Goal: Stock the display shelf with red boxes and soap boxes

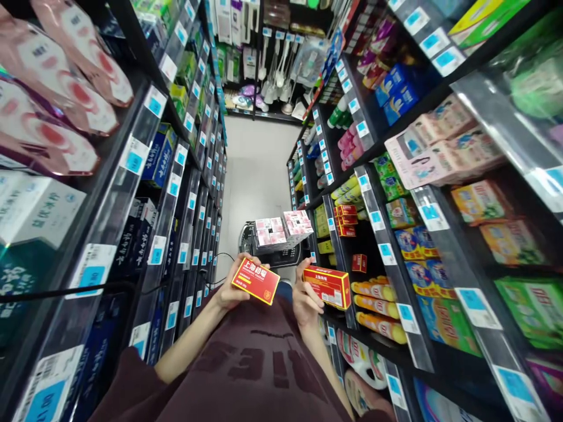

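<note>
My left hand [234, 288] is closed on a red box with yellow edges [255, 281], its printed face turned up. A second box of the same kind, a red box [328, 287], is in my right hand [307, 297], tilted so its top and long side show. The right-hand box is close to the shelf on the right. On that shelf stand more such red boxes in a small stack [345, 220], and a single red box [359, 263] lies nearer to me. Orange bottles [377, 309] lie on their sides just below.
A dark basket [284, 258] with pink-and-white boxes [297, 223] stands on the pale aisle floor [250, 164] ahead of me. Tall shelves with blue price tags line both sides. Brushes [281, 70] hang at the far end.
</note>
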Demonstrator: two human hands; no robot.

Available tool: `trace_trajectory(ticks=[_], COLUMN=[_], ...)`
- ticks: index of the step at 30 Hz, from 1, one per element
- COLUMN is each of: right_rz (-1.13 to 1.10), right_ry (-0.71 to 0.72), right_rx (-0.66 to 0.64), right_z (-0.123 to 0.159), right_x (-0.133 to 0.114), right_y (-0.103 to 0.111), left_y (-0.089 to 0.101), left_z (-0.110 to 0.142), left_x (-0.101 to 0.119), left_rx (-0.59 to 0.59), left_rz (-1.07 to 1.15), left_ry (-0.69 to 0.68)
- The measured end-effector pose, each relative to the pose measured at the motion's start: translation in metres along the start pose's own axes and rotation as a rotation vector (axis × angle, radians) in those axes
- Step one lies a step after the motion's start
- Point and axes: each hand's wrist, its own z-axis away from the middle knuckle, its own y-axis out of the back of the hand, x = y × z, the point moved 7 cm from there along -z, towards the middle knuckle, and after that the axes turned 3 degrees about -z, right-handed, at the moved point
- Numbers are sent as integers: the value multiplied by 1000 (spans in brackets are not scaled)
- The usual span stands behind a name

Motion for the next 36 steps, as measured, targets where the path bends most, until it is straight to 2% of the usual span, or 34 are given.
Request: trace_trajectory(ticks=[3,4,8,10,14,19,22,25,28,30,32,34,36], right_rz=[89,107,136,138,139,266,559,1000,1474,1819,2085,2198,2200], right_ry=[-25,-30,-17,-3,15,90,212,336,544,773,886,849,811], right_rx=[21,34,103,143,221,297,407,517,562,518,387,242,188], right_z=[-7,-9,-15,-16,-13,-9,-6,-2,2,6,5,2,2], right_x=[6,9,14,13,9,3,-8,-24,-41,-44,-36,-25,-21], right_y=[-2,-2,2,6,15,18,18,11,-13,-42,-65,-78,-82], left_y=[0,4,35,46,55,52,44,37,31,29,30,32,35], left_z=[-3,-4,-5,-8,-14,-17,-16,-11,-9,-9,-11,-12,-13], left_x=[-2,-4,-17,-20,-20,-18,-16,-14,-16,-19,-22,-23,-23], left_rx=[64,129,509,605,633,621,591,559,493,487,520,561,578], left_rz=[88,146,394,468,505,531,488,349,270,288,338,390,404], left_ry=[49,68,78,59,28,36,110,143,172,207,237,251,243])
